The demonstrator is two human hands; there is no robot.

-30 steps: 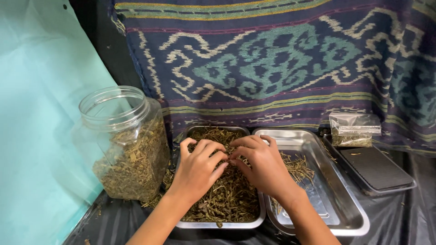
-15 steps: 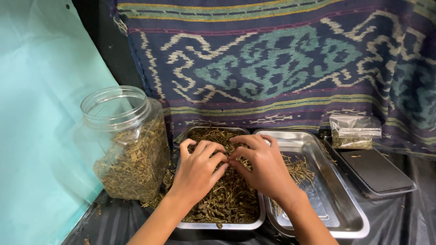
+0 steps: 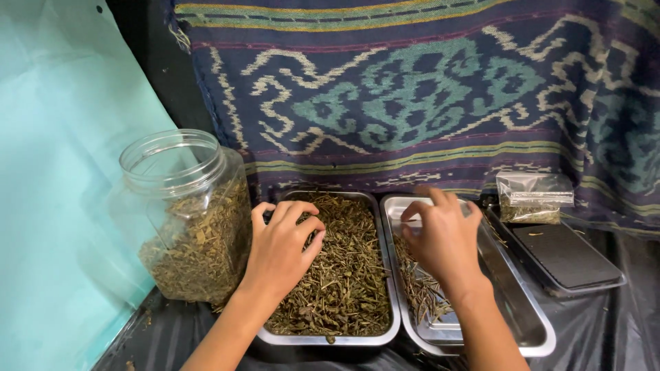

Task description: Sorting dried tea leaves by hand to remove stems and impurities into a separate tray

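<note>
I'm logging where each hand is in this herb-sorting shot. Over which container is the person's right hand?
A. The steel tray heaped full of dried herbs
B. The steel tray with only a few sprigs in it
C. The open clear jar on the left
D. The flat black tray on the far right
B: the right hand is over the sparsely filled steel tray, while the left hand rests on the full tray beside it.

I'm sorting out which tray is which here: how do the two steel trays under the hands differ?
The left tray is heaped nearly full with dried herb bits; the right tray holds only a thin scatter of stems, with most of its bare metal showing. The left hand rests on the left tray's heap, while the right hand hovers over the right tray. Both are shiny, rectangular and set side by side.
</note>
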